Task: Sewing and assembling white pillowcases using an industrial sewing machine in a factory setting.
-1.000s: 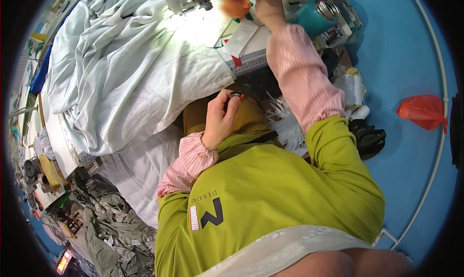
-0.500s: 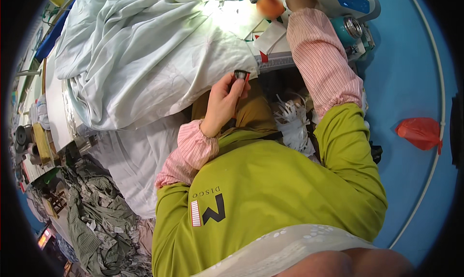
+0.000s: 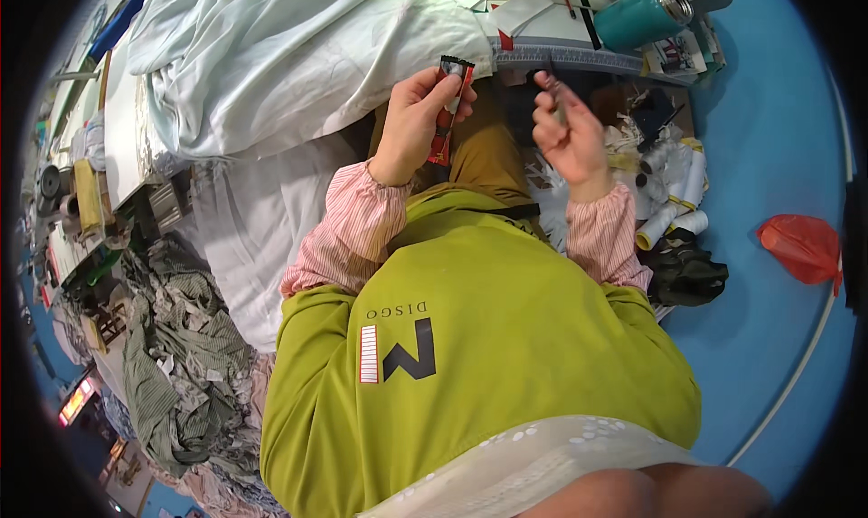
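My left hand (image 3: 418,120) is closed around a slim black-and-red packet (image 3: 440,145), with the thumb pressed on its upper part. The packet stands almost upright over my lap, close to the edge of the pale cloth (image 3: 298,93). To the right, my right hand (image 3: 571,138) is raised with curled fingers around a slim pointed metal tool (image 3: 551,63). Its dark tip sticks up past the fingertips in front of the ruler edge; the rest is mostly hidden and blurred. A gap separates the two hands.
A teal bottle (image 3: 637,19) lies at the table's right end, beyond the ruler strip (image 3: 579,55). Below are rolls and scraps (image 3: 674,188) in a box. A red bag (image 3: 800,247) hangs at far right. Crumpled striped cloth (image 3: 181,382) lies at lower left.
My right hand has come back from the sewing machine toward my lap, now with a slim tool in it. The left hand has risen slightly, showing more of the packet. The view has shifted.
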Available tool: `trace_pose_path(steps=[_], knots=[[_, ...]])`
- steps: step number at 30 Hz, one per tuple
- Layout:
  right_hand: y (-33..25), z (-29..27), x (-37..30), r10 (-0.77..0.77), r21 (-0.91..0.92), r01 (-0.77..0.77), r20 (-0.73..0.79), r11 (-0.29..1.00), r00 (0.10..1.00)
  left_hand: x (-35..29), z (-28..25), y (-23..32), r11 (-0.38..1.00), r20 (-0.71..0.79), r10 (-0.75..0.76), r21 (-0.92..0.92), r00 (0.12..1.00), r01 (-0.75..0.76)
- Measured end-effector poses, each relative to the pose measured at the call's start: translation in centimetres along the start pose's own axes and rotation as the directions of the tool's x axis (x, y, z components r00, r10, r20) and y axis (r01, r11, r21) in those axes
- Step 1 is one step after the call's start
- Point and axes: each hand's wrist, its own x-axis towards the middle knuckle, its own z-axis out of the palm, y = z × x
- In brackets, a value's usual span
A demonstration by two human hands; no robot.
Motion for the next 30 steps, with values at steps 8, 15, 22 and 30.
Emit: trace_pose_path(steps=[8, 15, 22, 30], knots=[[1.6, 4.7, -2.1, 0.020, -0.730, 0.094, 0.145, 0.677, 0.989, -2.6, 0.1, 0.2, 0.998, 0.033, -0.007, 0.060, 0.999, 0.005], [0.1, 5.5, -2.4, -0.005, -0.904, 0.238, 0.253, 0.354, 0.967, -3.3, 1.7, 0.3, 0.987, 0.104, -0.036, 0.161, 0.994, 0.019], [0.6, 3.8, -3.1, -0.122, -0.864, 0.277, 0.248, 0.420, 0.961, -2.4, 2.2, -0.4, 0.966, 0.196, -0.050, 0.259, 0.979, -0.002], [0.0, 3.1, -4.1, -0.130, -0.834, 0.205, 0.161, 0.512, 0.978, -1.9, 3.5, 0.0, 0.933, 0.226, -0.126, 0.358, 0.966, 0.037]])
